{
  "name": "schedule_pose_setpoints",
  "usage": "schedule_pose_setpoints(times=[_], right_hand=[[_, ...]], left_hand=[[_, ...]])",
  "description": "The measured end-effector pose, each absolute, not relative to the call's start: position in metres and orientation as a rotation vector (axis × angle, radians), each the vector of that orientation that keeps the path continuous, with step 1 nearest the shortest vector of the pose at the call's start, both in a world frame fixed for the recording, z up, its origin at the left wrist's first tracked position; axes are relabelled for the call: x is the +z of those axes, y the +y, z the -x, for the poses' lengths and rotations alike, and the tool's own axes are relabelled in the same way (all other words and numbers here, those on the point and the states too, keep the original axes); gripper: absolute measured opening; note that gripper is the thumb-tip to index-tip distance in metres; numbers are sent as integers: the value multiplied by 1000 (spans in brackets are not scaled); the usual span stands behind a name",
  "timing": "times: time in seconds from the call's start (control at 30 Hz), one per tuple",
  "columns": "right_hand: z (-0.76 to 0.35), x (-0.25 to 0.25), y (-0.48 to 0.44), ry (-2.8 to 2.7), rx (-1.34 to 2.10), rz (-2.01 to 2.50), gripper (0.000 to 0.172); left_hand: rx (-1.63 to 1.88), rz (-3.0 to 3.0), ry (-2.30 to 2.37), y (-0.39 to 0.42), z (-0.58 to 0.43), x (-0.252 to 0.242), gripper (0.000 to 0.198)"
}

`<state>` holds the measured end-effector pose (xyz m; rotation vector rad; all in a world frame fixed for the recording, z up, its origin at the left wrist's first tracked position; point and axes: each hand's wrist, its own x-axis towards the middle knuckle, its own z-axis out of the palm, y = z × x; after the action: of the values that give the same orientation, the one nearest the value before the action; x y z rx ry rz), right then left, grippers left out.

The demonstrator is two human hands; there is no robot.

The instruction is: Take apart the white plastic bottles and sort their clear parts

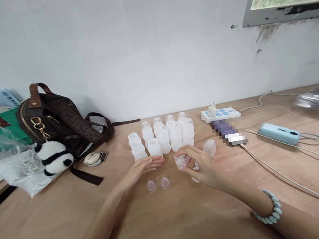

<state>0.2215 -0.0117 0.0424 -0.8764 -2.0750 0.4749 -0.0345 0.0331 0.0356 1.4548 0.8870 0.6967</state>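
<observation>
My right hand (201,167) is closed around a small clear plastic bottle collar (180,160) with a ridged side, gripped between thumb and fingers. Partly hidden beneath that hand is a white piece (196,177). A clear domed cap (209,148) lies just to the right. My left hand (145,169) is stretched flat, its fingers together and pointing right, in front of an uncapped white bottle (154,147). Another uncapped bottle (138,149) stands left of it. Two clear round nipple pieces, a left one (151,185) and a right one (164,182), rest on the table nearer me.
Several white bottles (175,135) with clear domes stand in rows behind my hands. Leftward are a brown backpack (55,116), a panda plush (54,157) and a mouse (92,159). A power strip (221,114), a phone (227,131), a blue device (280,134) and cables occupy the right.
</observation>
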Motion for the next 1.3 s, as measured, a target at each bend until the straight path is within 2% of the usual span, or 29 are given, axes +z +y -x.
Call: schedule_pose_setpoints(times=[0.3, 0.43, 0.6, 0.9, 1.1, 1.3], right_hand=[[-222, 43, -13, -2085, 427, 884, 21], [-220, 42, -14, -1984, 419, 869, 29], [-218, 47, -18, -1878, 329, 724, 16], [-216, 55, -25, -1843, 89, 514, 16], [-218, 56, -24, -1864, 119, 519, 10], [-218, 51, -28, -1767, 349, 729, 38]], left_hand=[[826, -1351, 950, 42, 36, 22, 63], [869, -1414, 943, 33, 28, 30, 52], [966, -1572, 912, 13, 4, 51, 31], [864, -1153, 686, -16, -39, 74, 27], [792, -1004, 721, -18, -44, 82, 26], [818, -1026, 707, -24, -51, 93, 23]])
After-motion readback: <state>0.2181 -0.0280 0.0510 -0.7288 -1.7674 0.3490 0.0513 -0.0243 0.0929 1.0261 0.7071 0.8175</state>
